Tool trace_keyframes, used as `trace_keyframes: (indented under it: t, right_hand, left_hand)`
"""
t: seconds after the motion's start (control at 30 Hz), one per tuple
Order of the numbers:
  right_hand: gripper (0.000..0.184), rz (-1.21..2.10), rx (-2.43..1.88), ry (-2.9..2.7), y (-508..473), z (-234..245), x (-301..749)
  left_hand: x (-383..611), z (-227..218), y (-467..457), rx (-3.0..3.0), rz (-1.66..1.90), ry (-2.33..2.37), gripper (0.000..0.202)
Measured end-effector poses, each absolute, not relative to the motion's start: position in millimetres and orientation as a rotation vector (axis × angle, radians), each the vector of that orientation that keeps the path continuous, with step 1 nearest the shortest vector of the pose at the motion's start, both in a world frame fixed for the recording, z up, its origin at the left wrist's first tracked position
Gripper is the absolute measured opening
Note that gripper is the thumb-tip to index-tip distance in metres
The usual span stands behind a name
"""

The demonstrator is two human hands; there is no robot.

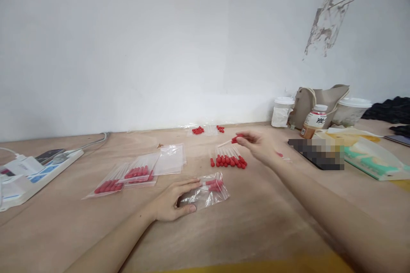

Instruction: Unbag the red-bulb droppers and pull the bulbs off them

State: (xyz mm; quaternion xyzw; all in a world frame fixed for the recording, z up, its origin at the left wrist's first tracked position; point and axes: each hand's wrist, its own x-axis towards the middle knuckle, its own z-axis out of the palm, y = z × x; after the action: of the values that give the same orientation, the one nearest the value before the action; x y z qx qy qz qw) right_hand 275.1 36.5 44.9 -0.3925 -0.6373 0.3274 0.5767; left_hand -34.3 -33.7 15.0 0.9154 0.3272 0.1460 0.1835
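My left hand (pixel 174 198) rests on the table around one end of a clear zip bag (pixel 205 198), fingers along its far edge and thumb on its near edge. A few red-bulbed droppers show inside that bag. Farther off, my right hand (pixel 253 145) pinches a dropper (pixel 235 139) by its red bulb, its thin pale tube pointing left. Just below it lies a row of loose droppers (pixel 229 161), red bulbs towards me. To the left are filled bags of droppers (pixel 137 172) and a stack of flat clear bags (pixel 169 158).
Small bags with red bulbs (pixel 198 130) lie by the wall. A power strip (pixel 48 175) with plugs is at the left. At the right stand a bottle (pixel 315 121), lidded cups (pixel 283 111), a paper bag (pixel 304 98), a dark, partly blurred-out object (pixel 315 155) and a tissue pack (pixel 374 158).
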Motion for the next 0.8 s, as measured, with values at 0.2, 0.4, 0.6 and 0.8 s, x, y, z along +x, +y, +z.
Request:
trace_keyframes:
  t: [0.2,0.4,0.6,0.8]
  right_hand:
    - [0.021,0.05,-0.88,-2.107,49,21,200]
    - [0.021,-0.412,-0.869,-2.613,64,2,179]
    - [0.02,-0.441,-0.907,-2.687,57,3,182]
    - [0.019,-0.209,-1.069,-2.516,46,29,201]
  left_hand:
    - [-34,15,-35,2.592,0.4,0.925,0.057]
    - [-35,13,-33,2.595,0.408,0.912,0.057]
    - [-35,12,-34,2.604,0.401,0.925,0.056]
    - [-35,15,-34,2.56,0.394,0.925,0.058]
